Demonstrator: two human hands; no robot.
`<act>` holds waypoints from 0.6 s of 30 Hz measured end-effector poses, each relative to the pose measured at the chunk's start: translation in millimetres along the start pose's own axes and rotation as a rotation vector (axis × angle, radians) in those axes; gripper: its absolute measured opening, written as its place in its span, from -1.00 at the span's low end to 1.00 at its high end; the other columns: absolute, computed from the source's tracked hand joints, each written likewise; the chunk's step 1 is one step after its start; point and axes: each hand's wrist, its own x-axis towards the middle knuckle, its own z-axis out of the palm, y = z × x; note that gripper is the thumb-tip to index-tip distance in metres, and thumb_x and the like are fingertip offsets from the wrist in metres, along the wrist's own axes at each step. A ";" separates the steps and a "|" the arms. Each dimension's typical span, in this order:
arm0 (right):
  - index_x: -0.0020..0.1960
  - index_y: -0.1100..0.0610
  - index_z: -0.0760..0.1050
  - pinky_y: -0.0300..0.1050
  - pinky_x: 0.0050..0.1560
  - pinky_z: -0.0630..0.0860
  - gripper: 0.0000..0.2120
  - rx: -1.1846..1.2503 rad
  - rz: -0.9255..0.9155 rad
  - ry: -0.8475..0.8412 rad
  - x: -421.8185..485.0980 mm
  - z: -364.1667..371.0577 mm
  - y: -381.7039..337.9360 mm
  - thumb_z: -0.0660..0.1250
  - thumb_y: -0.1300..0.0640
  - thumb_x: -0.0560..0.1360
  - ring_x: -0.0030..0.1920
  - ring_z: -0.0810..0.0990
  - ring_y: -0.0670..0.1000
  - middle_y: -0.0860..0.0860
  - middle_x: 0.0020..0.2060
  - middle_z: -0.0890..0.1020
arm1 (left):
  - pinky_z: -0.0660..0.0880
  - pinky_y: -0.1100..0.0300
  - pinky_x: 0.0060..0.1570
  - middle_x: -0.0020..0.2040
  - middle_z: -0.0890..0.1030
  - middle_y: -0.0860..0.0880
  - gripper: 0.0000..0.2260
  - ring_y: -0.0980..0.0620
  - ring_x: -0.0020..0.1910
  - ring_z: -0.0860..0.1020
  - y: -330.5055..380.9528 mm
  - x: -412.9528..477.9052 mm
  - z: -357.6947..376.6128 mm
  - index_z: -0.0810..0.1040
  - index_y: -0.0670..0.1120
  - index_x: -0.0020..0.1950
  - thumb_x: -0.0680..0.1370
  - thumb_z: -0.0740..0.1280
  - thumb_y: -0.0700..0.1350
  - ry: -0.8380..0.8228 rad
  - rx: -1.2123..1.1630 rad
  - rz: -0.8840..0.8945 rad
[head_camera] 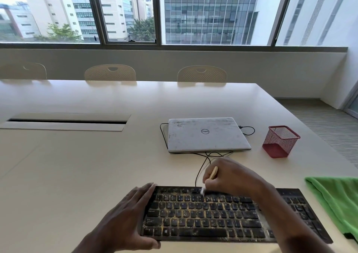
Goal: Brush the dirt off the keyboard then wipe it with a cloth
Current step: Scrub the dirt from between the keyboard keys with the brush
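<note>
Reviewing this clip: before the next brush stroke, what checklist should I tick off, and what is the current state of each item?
1. Keyboard steadied: left hand rests against its left end. Ok.
2. Brush held: right hand grips the wooden handle. Ok.
3. Bristles on the keys: the white tip touches the top rows. Ok.
4. Dirt cleared: yellowish grit covers most keys. Not ok.
5. Green cloth ready for wiping: it lies by the keyboard's right end, untouched. Ok.
6. Keyboard unplugged: its black cable runs toward the closed laptop, but the plug is hidden. Cannot tell.
</note>
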 end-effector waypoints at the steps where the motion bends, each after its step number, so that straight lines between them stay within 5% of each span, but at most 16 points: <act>1: -0.27 0.08 0.67 0.01 -0.23 0.60 -0.87 0.001 0.013 0.031 0.2 -0.3 0.8 0.40 0.06 0.38 -0.29 0.65 -0.03 -0.08 -0.30 0.70 | -0.23 0.44 0.48 0.54 -0.29 0.35 0.21 0.30 0.56 -0.22 0.4 0.1 -0.2 -0.38 0.21 0.55 0.23 0.33 0.63 -0.003 0.001 -0.001; 5: -0.25 0.15 0.68 -0.07 -0.38 0.51 -0.81 0.019 0.021 0.002 -0.5 0.2 -3.6 0.39 0.04 0.39 -0.43 0.55 -0.07 0.03 -0.33 0.69 | -0.27 0.51 0.42 0.53 -0.31 0.38 0.22 0.32 0.54 -0.26 0.5 -0.3 -1.2 -0.37 0.22 0.56 0.23 0.35 0.62 -0.009 -0.002 -0.001; 10: -0.18 0.03 0.73 -0.02 -0.22 0.62 -0.85 0.036 0.026 0.102 1.3 -0.5 -7.7 0.41 0.03 0.45 -0.29 0.66 -0.04 -0.11 -0.25 0.73 | -0.25 0.49 0.43 0.53 -0.31 0.39 0.22 0.32 0.54 -0.23 1.0 -1.2 -2.5 -0.37 0.21 0.56 0.23 0.34 0.63 -0.012 -0.001 -0.005; 15: -0.33 -0.07 0.62 -0.32 -0.32 0.47 -0.81 -0.045 -0.019 -0.003 0.5 3.2 -13.3 0.41 0.05 0.46 -0.33 0.61 -0.19 -0.14 -0.28 0.70 | -0.28 0.55 0.39 0.52 -0.32 0.39 0.22 0.34 0.52 -0.26 1.5 -0.8 -2.0 -0.37 0.21 0.57 0.24 0.35 0.62 -0.007 -0.013 0.001; 18: -0.23 -0.04 0.68 -0.35 -0.27 0.49 -0.88 -0.027 0.006 0.047 2.0 1.4 -11.3 0.41 0.02 0.45 -0.25 0.64 -0.21 -0.17 -0.19 0.72 | -0.20 0.45 0.48 0.57 -0.26 0.35 0.24 0.28 0.58 -0.19 -0.6 -0.1 -0.4 -0.33 0.18 0.60 0.22 0.32 0.65 -0.001 -0.012 0.005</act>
